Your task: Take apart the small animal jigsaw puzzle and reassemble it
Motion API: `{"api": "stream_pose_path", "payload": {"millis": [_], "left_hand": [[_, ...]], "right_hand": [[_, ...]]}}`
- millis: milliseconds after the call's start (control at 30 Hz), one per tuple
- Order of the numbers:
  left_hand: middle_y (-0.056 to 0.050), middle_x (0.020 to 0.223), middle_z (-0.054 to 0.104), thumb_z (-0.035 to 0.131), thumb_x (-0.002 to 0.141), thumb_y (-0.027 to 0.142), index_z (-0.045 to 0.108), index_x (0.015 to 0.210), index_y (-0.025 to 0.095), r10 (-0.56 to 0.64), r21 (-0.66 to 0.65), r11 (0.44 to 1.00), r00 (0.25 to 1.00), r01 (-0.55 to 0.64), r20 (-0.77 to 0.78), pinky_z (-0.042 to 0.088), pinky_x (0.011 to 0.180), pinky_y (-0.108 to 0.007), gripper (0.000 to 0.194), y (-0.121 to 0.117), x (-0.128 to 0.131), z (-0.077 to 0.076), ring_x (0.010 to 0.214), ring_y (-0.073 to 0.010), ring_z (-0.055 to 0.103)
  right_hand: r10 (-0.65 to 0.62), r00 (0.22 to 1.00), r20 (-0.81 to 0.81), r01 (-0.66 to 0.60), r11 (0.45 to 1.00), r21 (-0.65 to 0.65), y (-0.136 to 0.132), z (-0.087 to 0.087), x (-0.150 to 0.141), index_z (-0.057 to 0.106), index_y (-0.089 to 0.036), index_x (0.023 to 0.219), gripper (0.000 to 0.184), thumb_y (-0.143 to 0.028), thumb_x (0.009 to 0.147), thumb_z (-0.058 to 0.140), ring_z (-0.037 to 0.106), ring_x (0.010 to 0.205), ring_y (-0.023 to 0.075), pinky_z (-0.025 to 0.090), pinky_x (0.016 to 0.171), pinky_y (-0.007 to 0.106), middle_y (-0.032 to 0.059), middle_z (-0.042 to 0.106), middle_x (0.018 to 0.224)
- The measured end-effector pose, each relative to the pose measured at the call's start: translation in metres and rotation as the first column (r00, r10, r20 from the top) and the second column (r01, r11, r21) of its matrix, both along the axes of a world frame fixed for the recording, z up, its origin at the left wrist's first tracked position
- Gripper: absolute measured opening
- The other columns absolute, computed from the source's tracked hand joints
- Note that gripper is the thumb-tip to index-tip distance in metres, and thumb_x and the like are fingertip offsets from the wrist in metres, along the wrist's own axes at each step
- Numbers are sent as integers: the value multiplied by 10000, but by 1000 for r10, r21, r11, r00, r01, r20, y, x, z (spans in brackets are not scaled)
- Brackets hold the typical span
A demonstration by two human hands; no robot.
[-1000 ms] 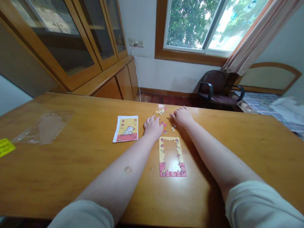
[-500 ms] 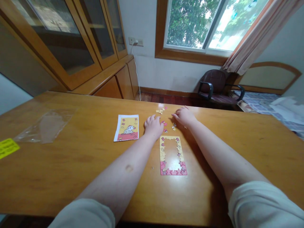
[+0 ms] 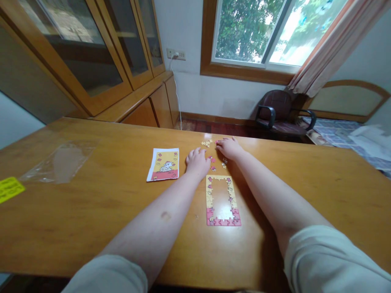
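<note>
On the wooden table, my left hand (image 3: 198, 162) lies palm down with its fingers spread, just left of some pink puzzle pieces (image 3: 213, 160). My right hand (image 3: 229, 148) reaches in from the right, fingers stretched out over the table. Its fingertips are at a pink piece near the far edge, partly hidden; I cannot tell whether they press on it. Yellow puzzle pieces (image 3: 207, 143) lie in a small group between the hands, farther off. Patterned pieces (image 3: 224, 162) sit below my right hand. Nearer to me is a joined puzzle border (image 3: 224, 222), yellow above and pink below, open in the middle.
Left of my left hand lies a picture card (image 3: 165, 165) with a white animal on yellow and pink. A clear plastic bag (image 3: 62, 162) and a yellow label (image 3: 10, 189) are farther left. A chair (image 3: 276, 110) stands beyond the table's far edge.
My right hand has moved left, toward the pink piece beside the yellow group. My left hand stays in place, and the puzzle border has not moved on the table.
</note>
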State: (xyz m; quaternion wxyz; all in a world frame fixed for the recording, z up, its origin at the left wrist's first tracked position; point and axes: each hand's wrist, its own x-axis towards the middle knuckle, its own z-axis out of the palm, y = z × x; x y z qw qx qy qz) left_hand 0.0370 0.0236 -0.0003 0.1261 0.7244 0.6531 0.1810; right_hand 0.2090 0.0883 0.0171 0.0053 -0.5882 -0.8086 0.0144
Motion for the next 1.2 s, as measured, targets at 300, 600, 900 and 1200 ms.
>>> {"api": "stream_pose_path", "payload": {"millis": [300,600,900,1200], "left_hand": [[-100,1432,491,440,864,289,556,1289,205,11,5,1000,1000,-11,-5,328,1119,-435,448,-1,0,2,1322,-277,419],[-108,1437,489,409,871,274,555,1288,174,25,1,1000,1000,-25,19,329,1119,-430,453,-1,0,3,1321,-275,422],[-98,1405,519,424,867,288,564,1284,193,28,12,1000,999,-28,25,335,1113,-423,450,0,0,2,1302,-274,438],[-109,1431,492,426,863,290,564,1290,189,29,-9,1000,999,-29,30,324,1120,-435,459,1,-1,0,1327,-279,418]], "right_hand": [[208,967,-146,-208,978,12,-27,10,-19,651,-219,1251,414,-326,963,373,548,1228,216,369,1081,356,65,605,1340],[173,983,-53,-179,974,-136,11,-6,-23,307,-236,1511,561,-464,1000,273,217,1462,246,125,1168,560,69,240,1582],[5,993,-119,-27,982,-186,-19,-6,55,366,-270,1484,537,-444,996,226,250,1450,258,118,1158,609,41,297,1563],[-68,916,-394,49,997,-57,-88,-8,102,320,-198,1499,593,-471,983,212,256,1448,243,129,1189,539,108,280,1570]]}}
